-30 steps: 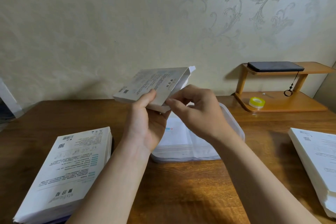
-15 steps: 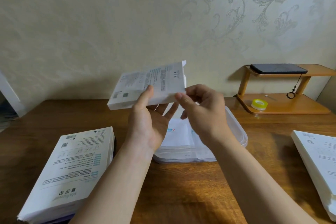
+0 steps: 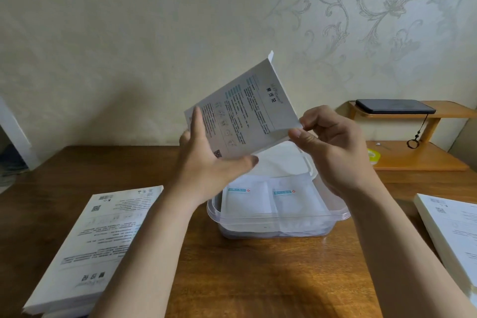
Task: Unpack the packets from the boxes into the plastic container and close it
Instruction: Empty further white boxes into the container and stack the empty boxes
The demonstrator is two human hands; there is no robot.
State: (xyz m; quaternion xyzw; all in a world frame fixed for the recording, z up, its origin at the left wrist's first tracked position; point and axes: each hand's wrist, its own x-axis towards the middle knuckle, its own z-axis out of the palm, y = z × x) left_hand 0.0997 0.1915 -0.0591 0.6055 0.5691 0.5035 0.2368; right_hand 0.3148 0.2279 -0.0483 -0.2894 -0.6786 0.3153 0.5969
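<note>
Box (image 3: pixel 245 111) is thin card, light and a bit bendy, held tilted just above the tub (image 3: pixel 278 217). Left hand (image 3: pixel 206 162) clamps its low corner; right hand (image 3: pixel 333 147) pinches its edge. Best hold: the stiff edges. Packets (image 3: pixel 268 199) lie in the tub, on a wood table (image 3: pixel 258 279) by a pale wall (image 3: pixel 129 33)

Box print (image 3: pixel 242 113) blurred; right stack (image 3: pixel 454 235) cropped; container's far rim (image 3: pixel 309 162) behind hands.

box (image 3: pixel 245 113): white, grey print | table (image 3: pixel 258 273): brown wood | wall (image 3: pixel 129 33): cream, floral scrolls
</note>
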